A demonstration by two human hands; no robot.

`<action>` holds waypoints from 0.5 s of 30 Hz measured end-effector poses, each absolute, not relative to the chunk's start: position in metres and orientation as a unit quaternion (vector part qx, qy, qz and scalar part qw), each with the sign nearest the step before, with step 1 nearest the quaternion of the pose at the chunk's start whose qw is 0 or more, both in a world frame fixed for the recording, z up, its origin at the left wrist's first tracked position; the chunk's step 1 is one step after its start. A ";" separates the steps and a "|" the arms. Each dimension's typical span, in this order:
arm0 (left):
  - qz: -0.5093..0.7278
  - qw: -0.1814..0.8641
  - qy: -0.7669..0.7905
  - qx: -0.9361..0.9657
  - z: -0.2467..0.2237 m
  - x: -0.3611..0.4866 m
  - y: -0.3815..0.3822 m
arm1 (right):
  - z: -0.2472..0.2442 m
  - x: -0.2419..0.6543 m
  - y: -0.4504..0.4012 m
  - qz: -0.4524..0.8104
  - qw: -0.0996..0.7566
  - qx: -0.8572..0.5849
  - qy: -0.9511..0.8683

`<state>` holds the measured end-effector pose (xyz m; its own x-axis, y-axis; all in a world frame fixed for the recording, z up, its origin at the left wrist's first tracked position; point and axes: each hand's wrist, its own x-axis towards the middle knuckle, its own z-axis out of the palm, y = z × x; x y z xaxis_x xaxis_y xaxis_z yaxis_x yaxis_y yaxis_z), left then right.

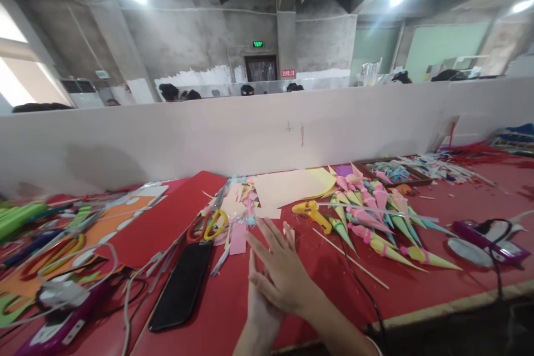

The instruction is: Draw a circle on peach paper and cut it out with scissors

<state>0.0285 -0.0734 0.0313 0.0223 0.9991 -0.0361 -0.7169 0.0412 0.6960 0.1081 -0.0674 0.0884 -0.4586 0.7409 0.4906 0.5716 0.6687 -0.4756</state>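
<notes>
My right hand (283,275) lies across my left hand (261,306) over the red table, palm toward palm. The right fingers are stretched out and slightly apart. Most of the left hand's fingers are hidden behind the right, and anything between the palms is out of sight. Pink paper pieces (238,238) lie just beyond my hands, with scissors (214,225) with red and yellow handles to their left. A yellow glue gun (312,214), with a clear glue stick at its back, rests to the right. Beside it is a pile of small pink, yellow and green paper cones (371,206).
A black phone (182,286) lies left of my hands, near red card sheets (162,219). Purple power strips (492,242) with cables sit at both sides. A thin wooden stick (352,260) lies at right. A white partition (233,133) stands behind; heads show beyond it.
</notes>
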 end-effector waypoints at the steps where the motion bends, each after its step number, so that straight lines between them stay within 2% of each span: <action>1: 0.622 0.683 0.281 0.260 0.029 0.021 -0.072 | 0.086 0.110 -0.066 0.122 0.342 -0.393 -0.845; 5: 0.640 0.650 0.283 0.297 0.031 0.023 -0.076 | 0.077 0.109 -0.075 0.137 0.327 -0.383 -0.853; 8: 0.769 0.488 0.203 0.359 0.040 0.050 -0.087 | 0.077 0.106 -0.088 0.160 0.311 -0.341 -0.873; 10: 0.797 0.438 0.180 0.374 0.043 0.062 -0.093 | 0.079 0.106 -0.093 0.174 0.301 -0.309 -0.886; 12: 0.786 0.463 0.177 0.370 0.045 0.065 -0.095 | 0.080 0.107 -0.092 0.174 0.304 -0.302 -0.887; 15: 0.693 0.606 0.201 0.336 0.050 0.053 -0.087 | 0.077 0.115 -0.082 0.153 0.326 -0.348 -0.865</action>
<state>0.0535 -0.0873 0.0498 -0.0397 0.9743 0.2219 -0.7046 -0.1847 0.6851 0.1147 -0.0817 0.0770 -0.5447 0.7029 0.4574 0.5027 0.7102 -0.4928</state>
